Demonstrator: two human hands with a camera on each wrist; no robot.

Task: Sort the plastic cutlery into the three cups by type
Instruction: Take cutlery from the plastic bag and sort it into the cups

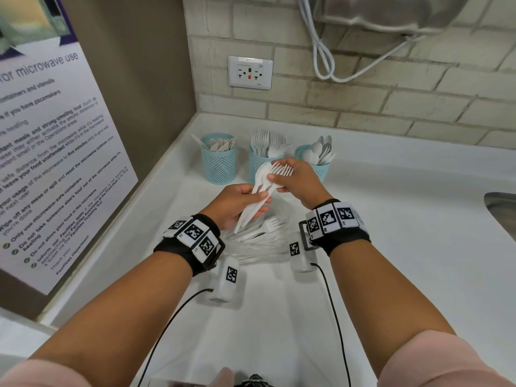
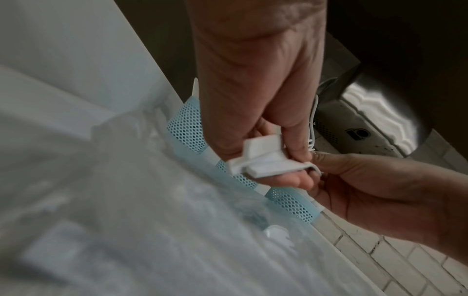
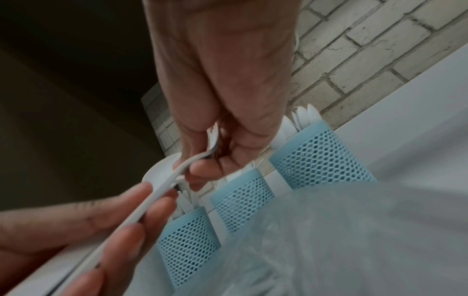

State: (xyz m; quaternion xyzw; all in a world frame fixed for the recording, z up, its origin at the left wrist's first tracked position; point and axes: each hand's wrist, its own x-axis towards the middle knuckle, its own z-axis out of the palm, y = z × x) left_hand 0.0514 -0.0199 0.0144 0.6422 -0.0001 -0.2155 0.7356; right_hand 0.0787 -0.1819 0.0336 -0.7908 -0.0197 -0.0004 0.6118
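Three blue mesh cups stand at the back of the white counter: the left cup holds knives, the middle cup forks, the right cup spoons. My left hand grips a bundle of white cutlery by the handles, with a spoon bowl on top. My right hand pinches the fork heads at the bundle's upper end, just in front of the middle cup. In the left wrist view the handle ends show between my fingers. Loose cutlery lies below my hands.
A clear plastic bag lies under the loose pile. A steel sink edge is at the far right. A brick wall with an outlet runs behind the cups, and a poster wall closes the left side. Cables trail from my wrists.
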